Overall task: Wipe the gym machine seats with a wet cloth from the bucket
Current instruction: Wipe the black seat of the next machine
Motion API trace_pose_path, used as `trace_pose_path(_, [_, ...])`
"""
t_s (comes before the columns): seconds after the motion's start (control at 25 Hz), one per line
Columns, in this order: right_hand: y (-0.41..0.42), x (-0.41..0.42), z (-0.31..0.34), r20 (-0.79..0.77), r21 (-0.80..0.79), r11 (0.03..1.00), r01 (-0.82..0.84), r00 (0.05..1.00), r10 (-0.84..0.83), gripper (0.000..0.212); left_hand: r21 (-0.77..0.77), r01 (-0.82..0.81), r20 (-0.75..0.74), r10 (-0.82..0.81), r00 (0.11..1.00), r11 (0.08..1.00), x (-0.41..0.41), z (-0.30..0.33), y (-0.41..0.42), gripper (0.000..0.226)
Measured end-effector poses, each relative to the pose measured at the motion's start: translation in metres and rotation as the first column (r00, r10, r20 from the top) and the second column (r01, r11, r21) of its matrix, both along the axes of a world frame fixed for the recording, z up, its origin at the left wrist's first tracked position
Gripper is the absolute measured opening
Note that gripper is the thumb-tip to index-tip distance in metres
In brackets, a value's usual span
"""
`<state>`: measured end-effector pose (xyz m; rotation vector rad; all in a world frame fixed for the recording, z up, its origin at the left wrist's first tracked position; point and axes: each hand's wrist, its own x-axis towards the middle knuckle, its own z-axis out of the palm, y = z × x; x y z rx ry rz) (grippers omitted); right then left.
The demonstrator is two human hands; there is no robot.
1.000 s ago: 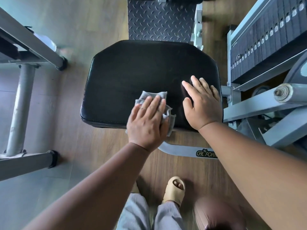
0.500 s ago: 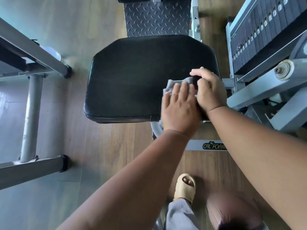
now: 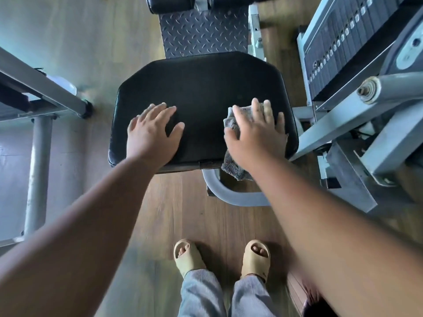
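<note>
The seat (image 3: 201, 97), a black padded one, sat low w/ a person standing at its near edge, both arms out over it. Left hand (image 3: 153, 131) lay flat on the near-left part of the seat, fingers (image 3: 160, 110) straight & spread apart, nothing under them but the pad. Right hand (image 3: 256, 131) pressed the cloth (image 3: 231, 123) down on the seat's near-right corner, fingers straight & a bit fanned, not curled round it. The cloth was grey, crumpled; one end stuck out past the fingertips, the other hung off the seat's front edge. Beyond the seat's far edge: a checker-plate footplate (image 3: 203, 30). Right of the seat: the weight stack (image 3: 338, 49). Left of the seat: grey frame tubes (image 3: 39, 156). Below the seat's front, on the wood floor (image 3: 174, 213), tan sandals (image 3: 187, 257).
</note>
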<state>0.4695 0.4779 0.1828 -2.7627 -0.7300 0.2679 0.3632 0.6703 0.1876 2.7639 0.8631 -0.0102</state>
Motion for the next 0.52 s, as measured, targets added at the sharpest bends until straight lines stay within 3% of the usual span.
trace_pose_path(0.08, [0.012,-0.02,-0.008,0.1,-0.021,1.0,0.017,0.995,-0.015,0.054,0.032,0.009,-0.024,-0.008,1.0,0.999,-0.004,-0.014,0.001,0.055])
trace_pose_path(0.16, [0.013,-0.041,-0.02,0.211,0.02,0.988,-0.154,0.967,0.146,0.048,0.056,0.002,0.063,-0.006,0.998,0.998,-0.005,-0.02,-0.001,0.054])
trace_pose_path(0.28, [0.001,-0.042,-0.026,0.25,0.052,0.901,-0.43,0.88,0.405,0.04,0.059,-0.013,0.134,0.005,0.991,0.998,-0.009,-0.022,0.0,0.05])
trace_pose_path(0.36, [-0.02,-0.019,-0.024,0.255,0.042,0.916,-0.398,0.891,0.375,0.039,0.055,-0.015,0.143,0.007,0.99,0.998,-0.009,-0.022,0.0,0.049])
trace_pose_path(0.52, [-0.074,0.018,-0.019,0.186,0.087,0.985,-0.152,0.973,0.134,0.043,0.061,-0.024,0.153,0.014,0.988,0.998,-0.009,-0.024,-0.001,0.05])
